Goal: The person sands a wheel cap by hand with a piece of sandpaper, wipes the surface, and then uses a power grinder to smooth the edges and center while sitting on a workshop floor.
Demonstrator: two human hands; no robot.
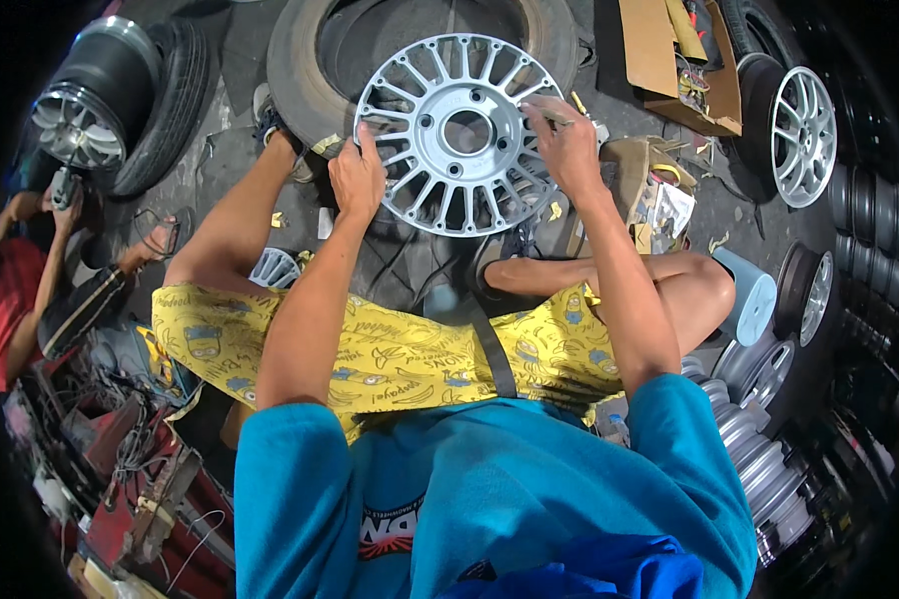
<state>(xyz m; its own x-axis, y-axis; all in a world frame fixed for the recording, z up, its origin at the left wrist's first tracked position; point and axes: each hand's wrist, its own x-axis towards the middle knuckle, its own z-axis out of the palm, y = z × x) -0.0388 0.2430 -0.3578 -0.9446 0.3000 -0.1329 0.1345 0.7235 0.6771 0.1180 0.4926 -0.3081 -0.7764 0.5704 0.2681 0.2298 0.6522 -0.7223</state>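
Note:
A silver multi-spoke wheel face point(440, 155) is tilted up toward me, its lower part in front of a black tyre point(295, 80) lying on the floor. My left hand point(358, 182) grips its left edge, thumb on the front and the other fingers behind the rim. At the right side, my right hand point(569, 150) is closed with its fingertips against the ends of the spokes. A small, thin, pale piece seems to be pinched in those fingers; its kind is too small to tell. Bolt holes surround the wheel's open centre.
An open cardboard box point(684, 70) with tools stands at the far right. A spoked wheel point(801, 138) and a blue-grey bucket point(749, 299) are to the right, more rims point(759, 449) behind. At left, another person point(20, 290) works by a wheel point(78, 125). Yellow scraps litter the floor.

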